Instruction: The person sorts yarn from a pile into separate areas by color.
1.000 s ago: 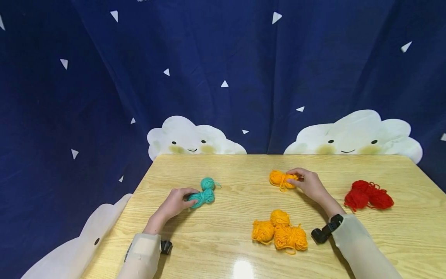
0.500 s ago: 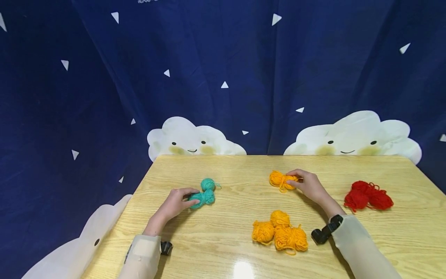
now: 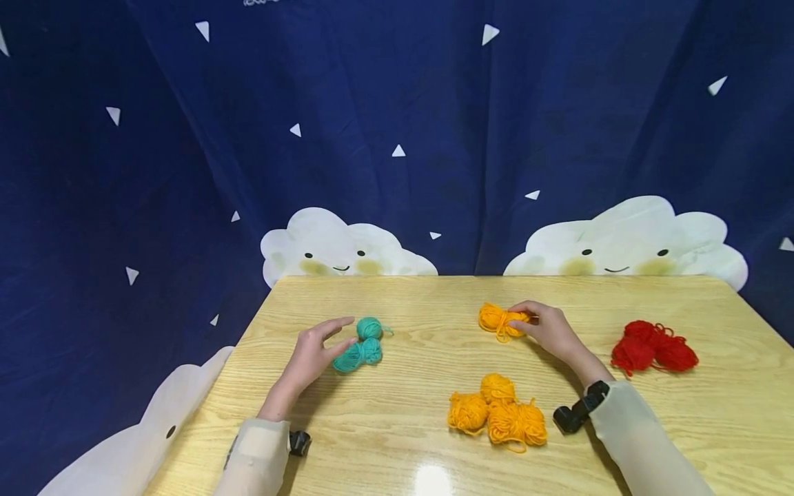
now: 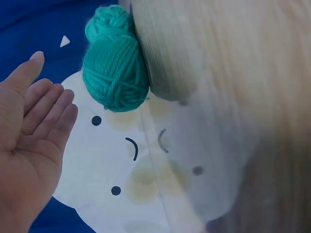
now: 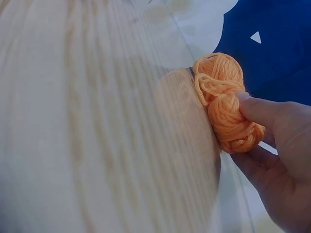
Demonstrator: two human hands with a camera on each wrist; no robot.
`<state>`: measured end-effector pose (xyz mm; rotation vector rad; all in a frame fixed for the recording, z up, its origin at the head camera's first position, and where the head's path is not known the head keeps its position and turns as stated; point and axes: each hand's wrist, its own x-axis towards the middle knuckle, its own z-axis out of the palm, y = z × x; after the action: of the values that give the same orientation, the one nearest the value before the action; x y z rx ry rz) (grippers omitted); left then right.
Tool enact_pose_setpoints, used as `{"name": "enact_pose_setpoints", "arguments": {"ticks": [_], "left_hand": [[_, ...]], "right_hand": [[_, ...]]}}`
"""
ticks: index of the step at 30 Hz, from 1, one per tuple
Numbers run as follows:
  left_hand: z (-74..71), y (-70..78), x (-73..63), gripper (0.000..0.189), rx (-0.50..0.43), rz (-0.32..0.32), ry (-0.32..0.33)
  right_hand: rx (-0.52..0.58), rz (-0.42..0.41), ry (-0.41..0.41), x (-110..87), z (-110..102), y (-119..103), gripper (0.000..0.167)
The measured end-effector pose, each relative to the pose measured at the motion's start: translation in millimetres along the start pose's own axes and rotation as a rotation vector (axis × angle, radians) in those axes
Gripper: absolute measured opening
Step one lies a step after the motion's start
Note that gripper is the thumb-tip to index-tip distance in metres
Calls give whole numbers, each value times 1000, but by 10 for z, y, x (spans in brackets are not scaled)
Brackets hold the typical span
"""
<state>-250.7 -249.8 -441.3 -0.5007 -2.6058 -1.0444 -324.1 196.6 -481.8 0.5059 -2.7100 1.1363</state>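
My left hand (image 3: 310,355) hovers just left of a teal yarn skein (image 3: 358,355), thumb and fingers spread apart. A small round teal yarn ball (image 3: 369,328) touches the skein's far side. In the left wrist view, a gap shows between the straight fingers (image 4: 51,109) and the teal skein (image 4: 116,73). Toward the back of the table, my right hand (image 3: 552,332) pinches the right end of an orange yarn skein (image 3: 494,317). The right wrist view shows the thumb (image 5: 262,110) against that orange skein (image 5: 223,109), which lies on the tabletop.
Several orange yarn bundles (image 3: 516,421) sit clustered near the front middle of the wooden table (image 3: 397,399). Red yarn bundles (image 3: 654,348) lie right of my right forearm. A dark blue curtain (image 3: 397,103) with white cloud shapes hangs behind the table's far edge.
My left hand has let go of the teal skein and drawn back slightly to the left, its fingers spreading. The right hand keeps its hold on the orange skein in the same place.
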Motion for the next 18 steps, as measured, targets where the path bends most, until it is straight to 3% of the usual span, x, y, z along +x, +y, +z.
{"name": "enact_pose_setpoints", "arguments": {"ticks": [7, 18], "left_hand": [[71, 106, 50, 40, -15, 16, -30], [266, 299, 80, 42, 1, 106, -115]], "right_hand": [[-4, -9, -2, 4, 3, 20, 26], [-8, -11, -5, 9, -1, 17, 27]]}}
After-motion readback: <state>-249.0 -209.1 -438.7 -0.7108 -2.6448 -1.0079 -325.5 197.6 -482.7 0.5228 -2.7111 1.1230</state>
